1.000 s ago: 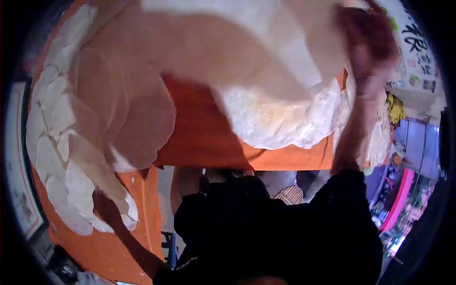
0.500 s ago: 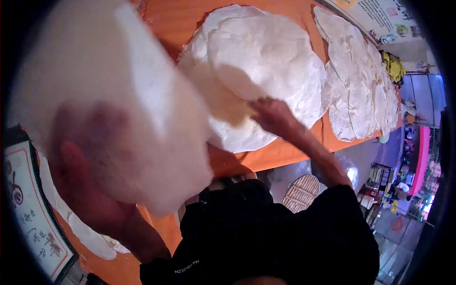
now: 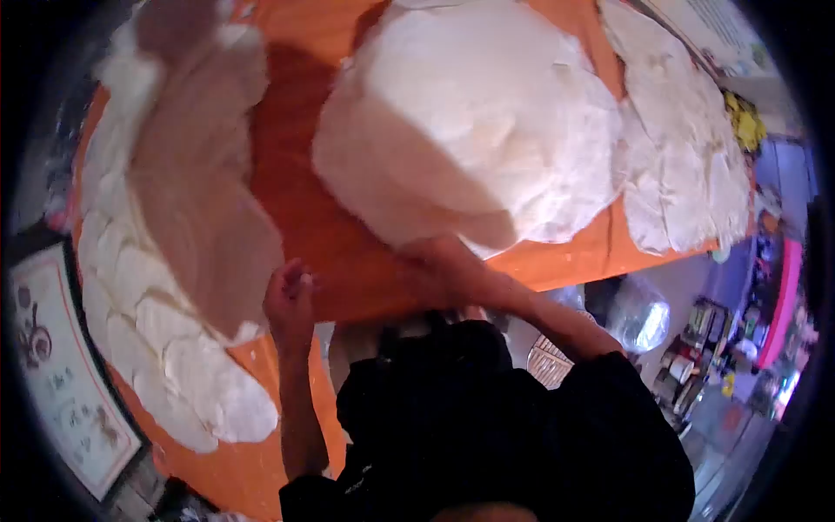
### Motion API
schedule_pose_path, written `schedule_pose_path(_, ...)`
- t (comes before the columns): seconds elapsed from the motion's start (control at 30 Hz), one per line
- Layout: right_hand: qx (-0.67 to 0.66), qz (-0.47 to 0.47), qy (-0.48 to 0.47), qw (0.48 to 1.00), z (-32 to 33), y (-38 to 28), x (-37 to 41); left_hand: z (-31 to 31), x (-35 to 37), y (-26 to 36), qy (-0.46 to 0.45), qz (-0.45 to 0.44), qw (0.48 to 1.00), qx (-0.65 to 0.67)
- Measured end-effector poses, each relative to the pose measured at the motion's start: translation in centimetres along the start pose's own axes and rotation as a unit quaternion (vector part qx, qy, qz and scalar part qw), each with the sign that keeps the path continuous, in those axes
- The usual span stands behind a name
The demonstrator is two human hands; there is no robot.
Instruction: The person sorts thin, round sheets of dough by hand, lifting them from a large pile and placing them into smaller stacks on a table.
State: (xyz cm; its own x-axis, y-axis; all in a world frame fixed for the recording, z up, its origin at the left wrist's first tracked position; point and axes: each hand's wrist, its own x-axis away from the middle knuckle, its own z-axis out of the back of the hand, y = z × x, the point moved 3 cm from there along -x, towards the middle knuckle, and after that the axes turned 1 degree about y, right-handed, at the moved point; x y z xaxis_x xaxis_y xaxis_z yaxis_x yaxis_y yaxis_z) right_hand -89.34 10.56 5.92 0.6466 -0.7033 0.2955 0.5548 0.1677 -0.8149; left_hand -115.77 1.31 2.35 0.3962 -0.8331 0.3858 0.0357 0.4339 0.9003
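My left hand [image 3: 290, 300] is raised beside the left pile of thin dough sheets [image 3: 204, 235], its fingers curled in with nothing visible in them. My right hand [image 3: 444, 265] is at the near edge of the middle stack of dough sheets [image 3: 487, 113]; motion smears its fingers. A large, pale round sheet lies on top of that stack, partly in shadow. The left pile has overlapping sheets, and its inner part is in shadow.
An orange cloth [image 3: 300, 165] covers the table. More dough sheets [image 3: 678, 148] lie at the right end. A framed sign [image 3: 70, 374] stands at the left edge. A woven slatted seat [image 3: 550, 361] and a clear plastic bag [image 3: 639, 313] are below the table's near edge.
The large sheet raised over my left hand is no longer held up; a broad sheet now covers the middle stack. Both hands have come back toward my body.
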Motion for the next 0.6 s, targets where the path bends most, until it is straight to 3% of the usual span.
schedule_pose_path(0.03,-0.081,0.011,0.062,0.995,-1.2,-0.4,-1.9,1.9,0.6,-1.1,0.026,-0.038,0.997,-0.069)
schedule_pose_path(0.1,-0.158,0.015,0.053,0.986,-4.4,0.0,-7.3,5.9,1.2,-2.1,0.080,-0.105,0.968,-0.216)
schedule_pose_path(0.13,-0.155,0.001,0.055,0.986,-5.0,-1.0,-9.9,7.3,1.8,-1.6,0.121,-0.082,0.974,-0.173)
schedule_pose_path(0.17,-0.148,-0.019,0.057,0.987,-5.7,-2.5,-11.5,9.8,2.6,-1.9,0.156,-0.087,0.959,-0.219)
schedule_pose_path(0.27,-0.071,0.023,0.174,0.982,-7.4,-8.1,-15.5,16.6,2.3,-4.7,0.235,-0.114,0.914,-0.310)
schedule_pose_path(0.37,0.017,-0.002,0.182,0.983,-10.8,-8.1,-19.6,21.6,2.8,-6.3,0.293,-0.161,0.838,-0.430)
schedule_pose_path(0.4,-0.029,0.037,0.183,0.982,-11.3,-8.1,-19.9,22.6,2.7,-7.2,0.278,-0.138,0.841,-0.444)
schedule_pose_path(0.5,-0.277,-0.044,0.140,0.950,-13.0,-9.1,-21.0,23.5,2.1,-9.4,0.283,-0.112,0.826,-0.475)
schedule_pose_path(0.6,-0.100,-0.089,0.049,0.990,-13.9,-10.3,-20.7,23.3,2.2,-9.5,0.275,-0.093,0.822,-0.490)
